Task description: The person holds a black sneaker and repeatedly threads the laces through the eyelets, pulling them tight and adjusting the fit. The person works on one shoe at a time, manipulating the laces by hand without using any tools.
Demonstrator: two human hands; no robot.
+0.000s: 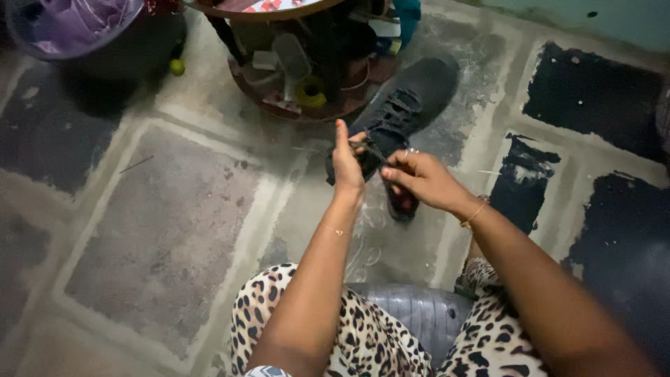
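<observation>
A black lace-up shoe [412, 98] is held up over the floor, toe pointing away from me. My left hand [347, 164] grips the rear part of the shoe, thumb raised. My right hand [417, 179] pinches the shoe's edge or a lace end beside the left hand; what lies between its fingertips is too small to tell. A thin bracelet circles each wrist. My knees in leopard-print cloth show at the bottom.
A round wooden stand [300, 77] with spools and small items stands beyond the shoe. A dark tub [98, 42] with purple cloth sits at the top left. A grey plastic seat [419, 314] shows between my knees. The floor is patched concrete.
</observation>
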